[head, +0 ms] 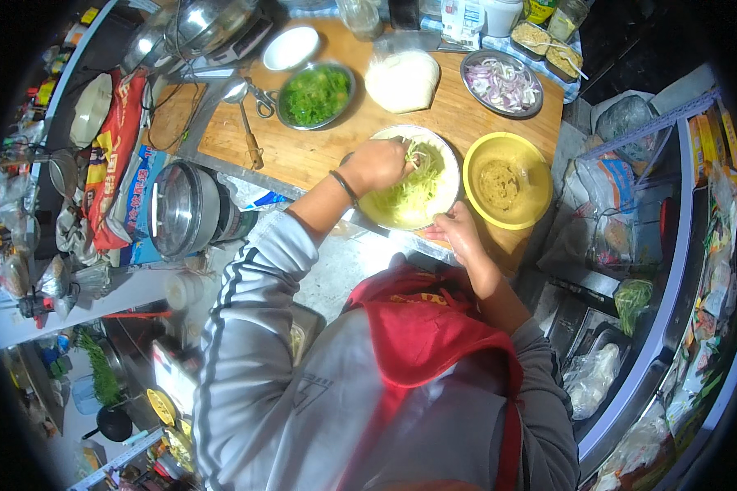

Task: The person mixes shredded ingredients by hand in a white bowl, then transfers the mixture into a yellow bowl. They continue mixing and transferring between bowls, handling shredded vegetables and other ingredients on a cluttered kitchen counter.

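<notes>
A round metal bowl (452, 164) of pale green shredded vegetable (413, 195) stands at the near edge of the wooden board. My left hand (379, 164), a dark band on its wrist, reaches into the bowl from the left, its fingers closed on some shreds. My right hand (453, 231) is at the bowl's near right rim, thumb and fingers on it. Right of the bowl, close beside it, is a yellow bowl (535, 212) with a brownish paste inside. Beyond stand a bowl of chopped greens (317, 95), white dough-like sheets (402, 81) and a bowl of sliced red onion (503, 85).
Scissors (263, 101) and a wooden-handled ladle (245, 116) lie on the board (221, 138) at the left. A white plate (291, 48) is at the back. Two tubs of minced food (531, 40) sit back right. A lidded pot (184, 208) stands left.
</notes>
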Motion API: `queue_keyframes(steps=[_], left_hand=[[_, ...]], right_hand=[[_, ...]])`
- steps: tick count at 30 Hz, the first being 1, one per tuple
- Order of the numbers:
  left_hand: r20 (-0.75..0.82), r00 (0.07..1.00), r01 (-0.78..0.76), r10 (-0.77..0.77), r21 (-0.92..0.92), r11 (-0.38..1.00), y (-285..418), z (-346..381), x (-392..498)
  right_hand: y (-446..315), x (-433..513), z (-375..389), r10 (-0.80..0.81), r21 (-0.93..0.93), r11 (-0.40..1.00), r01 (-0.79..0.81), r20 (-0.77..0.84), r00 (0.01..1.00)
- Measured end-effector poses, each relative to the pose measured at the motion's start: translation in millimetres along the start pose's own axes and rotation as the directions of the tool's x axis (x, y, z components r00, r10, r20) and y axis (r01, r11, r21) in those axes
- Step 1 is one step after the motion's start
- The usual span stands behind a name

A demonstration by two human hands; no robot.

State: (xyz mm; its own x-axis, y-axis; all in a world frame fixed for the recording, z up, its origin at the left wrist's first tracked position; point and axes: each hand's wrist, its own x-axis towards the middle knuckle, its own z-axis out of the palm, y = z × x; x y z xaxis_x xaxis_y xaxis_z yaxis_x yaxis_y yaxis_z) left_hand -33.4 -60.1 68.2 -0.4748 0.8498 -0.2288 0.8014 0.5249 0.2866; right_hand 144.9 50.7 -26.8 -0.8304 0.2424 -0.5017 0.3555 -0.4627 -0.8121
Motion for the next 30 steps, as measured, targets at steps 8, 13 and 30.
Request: queue_keyframes(steps=[8,13,30], left_hand=[[0.110,0.987,-0.100,0.115,-0.131,0.986,-38,41,6],[0.070,0.991,0.131,-0.117,-0.265,0.955,-23,85,25],[-0.402,0.886,-0.396,0.232,-0.392,0.831,84,2,69]], right_hand=[[-2,-2,-1,0.072,0.053,0.996,-0.072,-0.007,0.997],[-4,9,-1,0.163,0.247,0.945,-0.213,0.207,0.965],[-74,-36,-31,-0.145,0.133,0.980,0.146,-0.011,0.989]])
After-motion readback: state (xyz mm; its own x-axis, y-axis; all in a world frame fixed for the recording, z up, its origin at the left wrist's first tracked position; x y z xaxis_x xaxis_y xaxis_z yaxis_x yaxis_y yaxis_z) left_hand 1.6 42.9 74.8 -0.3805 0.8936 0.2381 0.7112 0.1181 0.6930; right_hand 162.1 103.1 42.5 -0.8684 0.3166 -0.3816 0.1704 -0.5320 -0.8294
